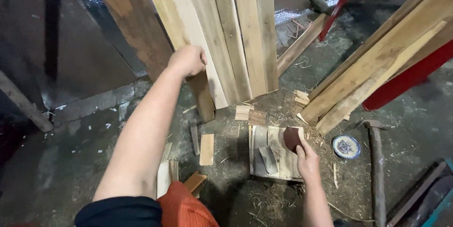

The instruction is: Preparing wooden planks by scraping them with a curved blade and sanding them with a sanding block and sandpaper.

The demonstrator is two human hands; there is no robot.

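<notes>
My left hand [188, 60] grips the edge of an upright plank [186, 33]; my right hand [306, 158] holds dark sandpaper [291, 138] over a small wooden block [273, 154] on the floor [71, 161].

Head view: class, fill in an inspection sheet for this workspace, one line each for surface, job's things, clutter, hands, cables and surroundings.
Surface: grey concrete floor, dusty, strewn with shavings.
Job's things: upright planks leaning together; a dark reddish sanding piece; a small slatted board flat on the floor.
Clutter: wood offcuts, a round patterned tin lid, a hammer-like tool.
Hands: left hand closed on a plank's edge; right hand holds the sanding piece over the slatted board.
Cables: nothing seen.
Surroundings: more planks leaning at right, red metal bars, foil sheeting behind.
</notes>
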